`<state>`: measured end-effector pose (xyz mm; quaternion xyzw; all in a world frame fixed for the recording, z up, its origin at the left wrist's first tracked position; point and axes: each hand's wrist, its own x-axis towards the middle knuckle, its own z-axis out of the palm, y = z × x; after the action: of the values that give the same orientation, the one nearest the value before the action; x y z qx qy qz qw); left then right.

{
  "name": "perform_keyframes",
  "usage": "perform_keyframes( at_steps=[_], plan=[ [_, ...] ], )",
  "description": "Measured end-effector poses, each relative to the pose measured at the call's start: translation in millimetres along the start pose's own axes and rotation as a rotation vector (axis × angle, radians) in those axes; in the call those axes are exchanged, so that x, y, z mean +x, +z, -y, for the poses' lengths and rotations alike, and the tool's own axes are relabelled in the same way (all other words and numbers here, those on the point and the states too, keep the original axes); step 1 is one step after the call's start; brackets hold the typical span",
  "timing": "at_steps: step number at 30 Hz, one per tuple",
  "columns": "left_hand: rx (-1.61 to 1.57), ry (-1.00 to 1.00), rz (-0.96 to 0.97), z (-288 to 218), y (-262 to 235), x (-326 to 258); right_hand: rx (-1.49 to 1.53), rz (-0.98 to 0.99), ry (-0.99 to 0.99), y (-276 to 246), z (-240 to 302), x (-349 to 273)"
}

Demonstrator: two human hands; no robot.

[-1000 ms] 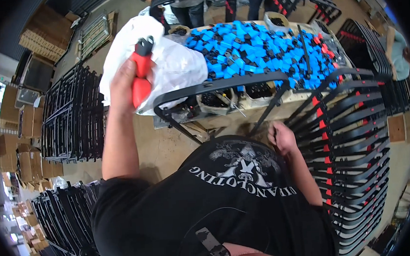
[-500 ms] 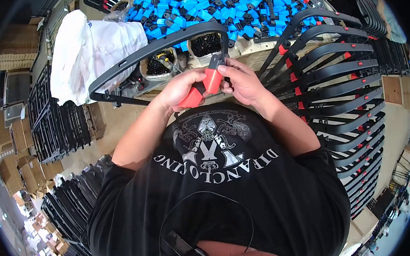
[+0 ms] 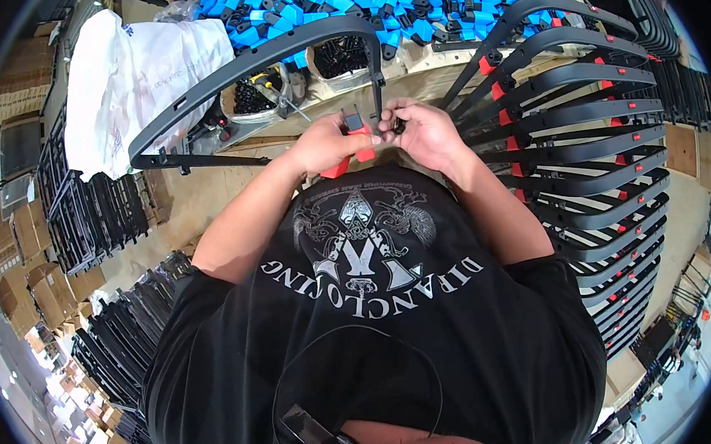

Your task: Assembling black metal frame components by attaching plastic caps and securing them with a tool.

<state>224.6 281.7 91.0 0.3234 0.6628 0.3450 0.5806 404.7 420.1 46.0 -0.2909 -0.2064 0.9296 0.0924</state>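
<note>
Red pieces (image 3: 336,171): clasped in the left hand (image 3: 325,145). At three o'clock from these, holds a small dark piece (image 3: 399,126) in the right hand (image 3: 425,137).

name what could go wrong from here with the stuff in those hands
The left hand seems to hold more than one red piece, so one might slip out.

The small dark piece at the fingers of the right hand could drop and be hard to spot.

The yellow-handled screwdriver lies with its shaft pointing toward the left hand, so a careless reach might knock it.
</note>
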Motion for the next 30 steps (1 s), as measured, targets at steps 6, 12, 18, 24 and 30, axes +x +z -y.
perform_keyframes(
  at_steps=[6,12,18,24,30],
  plan=[
    [0.03,-0.061,0.016,11.6,-11.9,9.0,0.031,0.043,0.0,-7.8,7.4,-1.7],
    [-0.002,0.002,0.015,4.3,-7.5,13.4,0.002,-0.005,-0.015,-1.8,4.0,-1.7],
    [-0.03,0.003,0.02,0.6,-3.4,24.6,-0.03,-0.012,-0.059,-7.1,3.0,3.1],
    [0.179,-0.039,0.119,11.5,-0.5,60.2,-0.063,-0.173,-0.146,-28.3,7.3,28.7],
    [0.493,-0.146,0.044,26.4,8.9,116.2,-0.192,-0.306,-0.215,-33.1,19.4,62.1]
  ],
)
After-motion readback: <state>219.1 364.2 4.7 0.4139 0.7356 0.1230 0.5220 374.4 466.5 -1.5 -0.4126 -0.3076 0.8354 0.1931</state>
